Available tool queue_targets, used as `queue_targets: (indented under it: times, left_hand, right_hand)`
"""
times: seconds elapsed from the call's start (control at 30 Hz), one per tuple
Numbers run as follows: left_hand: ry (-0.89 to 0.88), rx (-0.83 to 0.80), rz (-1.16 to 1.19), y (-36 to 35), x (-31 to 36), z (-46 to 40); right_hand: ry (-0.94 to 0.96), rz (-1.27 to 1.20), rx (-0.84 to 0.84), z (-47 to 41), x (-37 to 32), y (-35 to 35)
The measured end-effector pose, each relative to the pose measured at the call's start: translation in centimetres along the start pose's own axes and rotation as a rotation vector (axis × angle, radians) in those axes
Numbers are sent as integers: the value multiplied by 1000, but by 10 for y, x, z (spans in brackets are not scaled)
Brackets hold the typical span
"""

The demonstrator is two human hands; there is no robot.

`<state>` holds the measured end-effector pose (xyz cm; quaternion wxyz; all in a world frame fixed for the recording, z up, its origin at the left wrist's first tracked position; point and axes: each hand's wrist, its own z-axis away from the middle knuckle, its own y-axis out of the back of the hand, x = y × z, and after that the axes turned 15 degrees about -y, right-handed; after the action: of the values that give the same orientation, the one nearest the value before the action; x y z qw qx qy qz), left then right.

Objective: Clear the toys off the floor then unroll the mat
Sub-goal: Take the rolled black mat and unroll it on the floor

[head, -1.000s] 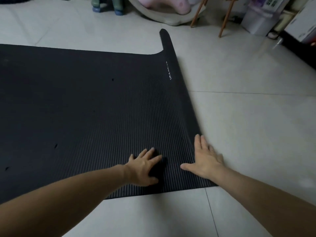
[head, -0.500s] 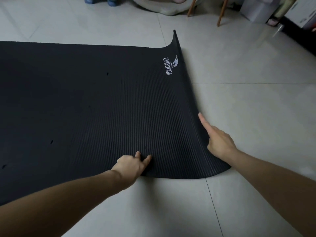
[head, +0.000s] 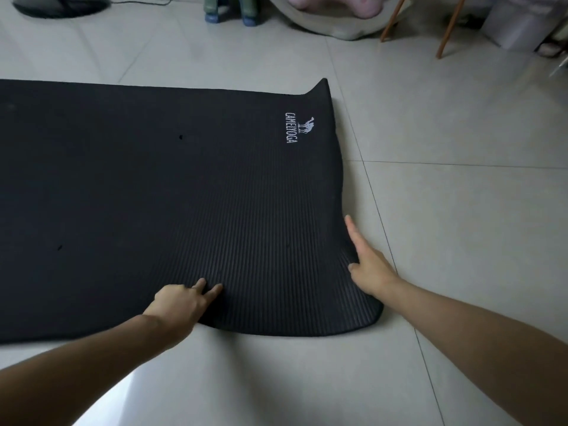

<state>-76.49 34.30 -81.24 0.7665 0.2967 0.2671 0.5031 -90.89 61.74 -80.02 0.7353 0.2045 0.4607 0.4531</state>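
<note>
Mat (head: 153, 210) lies spread dark side up across the tiled floor (head: 461, 241), its short end beside the person and its printed logo (head: 296, 128) well beyond the fingertips.

Left hand (head: 181, 302) rests at the near long edge. Two fingers (head: 213, 292) lie straight on the ribbed surface; the others fold under the rim, so the hand appears to pinch the edge between them, though the underside is hidden. This hold likely serves to tug that edge flat.

Right hand (head: 367, 267) lies along the short end with fingers straight and close together, palm side against the raised rim. The placement suggests it is pressing down the curl left by rolling.

Edges: the short end stands slightly lifted and wavy ahead of the right fingertips, and the far corner (head: 322, 84) curls upward. The near corner (head: 373, 316), just behind the right hand, lies rounded and almost flat.

Open room: bare tile extends right of the right fingers and behind both wrists. Beyond the far edge stand a stool (head: 229, 9), wooden legs (head: 448, 26) and a pale cushion (head: 332, 20), all well apart from the mat. No toys show on the floor near the hands; the task looks close to finished.
</note>
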Motion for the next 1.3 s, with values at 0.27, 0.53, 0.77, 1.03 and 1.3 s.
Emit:
queue_targets:
  times: [0.27,0.53,0.77,1.03,1.3]
  left_hand:
    - [-38,-96,304,17,11,-35]
    - [-204,195,216,29,33,-111]
    - [-217,413,15,63,34,-162]
    - [-273,606,59,64,34,-173]
    - [-257,580,90,70,34,-172]
  right_hand:
    - [-227,-351,-99,-6,31,3]
    - [-268,-99,-143,4,68,3]
    - [51,611,101,-37,62,-6]
    - [166,575,190,-139,23,-15]
    - [155,614,245,-142,18,-12]
